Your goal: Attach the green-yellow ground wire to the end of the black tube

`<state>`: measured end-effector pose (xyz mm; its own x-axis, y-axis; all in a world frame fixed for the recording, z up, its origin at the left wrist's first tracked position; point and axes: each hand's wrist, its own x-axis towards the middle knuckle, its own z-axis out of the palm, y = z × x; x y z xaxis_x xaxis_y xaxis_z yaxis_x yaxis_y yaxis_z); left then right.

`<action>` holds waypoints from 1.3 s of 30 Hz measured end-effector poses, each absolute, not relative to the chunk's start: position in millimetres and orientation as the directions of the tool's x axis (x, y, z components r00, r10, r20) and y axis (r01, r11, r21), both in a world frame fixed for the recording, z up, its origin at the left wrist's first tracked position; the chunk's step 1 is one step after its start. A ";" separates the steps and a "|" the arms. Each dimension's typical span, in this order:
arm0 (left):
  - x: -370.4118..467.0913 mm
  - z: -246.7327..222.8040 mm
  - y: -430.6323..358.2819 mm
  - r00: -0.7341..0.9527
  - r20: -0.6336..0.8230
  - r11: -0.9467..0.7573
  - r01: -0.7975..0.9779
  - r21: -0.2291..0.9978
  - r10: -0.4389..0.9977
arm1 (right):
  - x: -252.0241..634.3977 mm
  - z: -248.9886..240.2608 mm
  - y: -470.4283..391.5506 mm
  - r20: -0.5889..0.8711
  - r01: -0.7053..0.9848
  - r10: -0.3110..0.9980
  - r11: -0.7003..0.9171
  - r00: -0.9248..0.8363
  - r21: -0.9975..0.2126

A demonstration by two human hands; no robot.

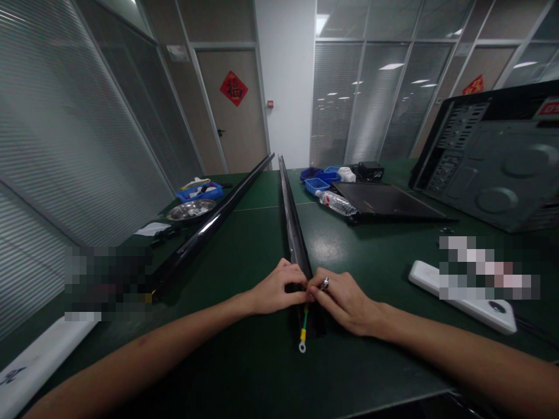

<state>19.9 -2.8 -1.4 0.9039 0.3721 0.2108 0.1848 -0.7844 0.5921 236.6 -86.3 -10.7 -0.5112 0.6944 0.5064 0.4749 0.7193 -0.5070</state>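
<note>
- Long, narrow, glossy black strip [293, 230]: on the green surface [248, 372], its near end beneath both hands, its length running away ahead of them.
- Thin green wire [305, 320] with a yellow sleeve and silver ring terminal [302, 347]: hangs out on the near side of the fingertips.
- Left hand [277, 288] and right hand [349, 302]: each narrowed to a pinch, tips meeting, apparently on the wire; the exact contact is hidden.
- Handling: the strip looks light, fairly stiff and slick, best steadied by its edges near the end; the wire looks soft, best pinched close to its sleeve.
- Second black strip [209, 227]: left of the left hand, slanting away.
- Clear plastic bottle [337, 203]: beyond the right hand.
</note>
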 end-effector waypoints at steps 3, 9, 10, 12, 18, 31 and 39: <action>20.6 -2.2 -2.9 0.894 0.223 -0.775 0.185 0.605 0.388 | 235.3 -10.6 -85.7 0.509 0.466 0.699 0.714 -0.502 -0.522; 20.7 -1.7 -3.3 0.893 0.203 -0.765 0.206 0.610 0.402 | 234.9 -11.6 -86.2 0.512 0.468 0.698 0.716 -0.501 -0.518; 20.6 -1.3 -3.4 0.893 0.206 -0.767 0.203 0.609 0.400 | 235.2 -11.8 -86.3 0.510 0.469 0.701 0.713 -0.499 -0.521; 20.6 -0.7 -3.7 0.895 0.214 -0.768 0.190 0.612 0.392 | 235.6 -12.1 -86.4 0.512 0.469 0.702 0.712 -0.495 -0.523; 20.1 -0.4 -3.2 0.898 0.209 -0.773 0.192 0.604 0.386 | 235.2 -14.2 -84.6 0.536 0.456 0.700 0.714 -0.471 -0.531; 19.5 -1.0 -1.3 0.905 0.182 -0.777 0.210 0.593 0.384 | 235.6 -14.5 -83.9 0.527 0.441 0.713 0.700 -0.462 -0.561; 20.4 0.6 -2.1 0.907 0.194 -0.777 0.194 0.599 0.375 | 235.7 -15.6 -83.0 0.535 0.434 0.709 0.705 -0.459 -0.561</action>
<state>20.4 -2.1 0.6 0.9065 0.3751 0.1938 0.1936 -0.7772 0.5987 235.7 -83.0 -15.6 -0.4590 0.7089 0.5355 0.4338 0.7048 -0.5613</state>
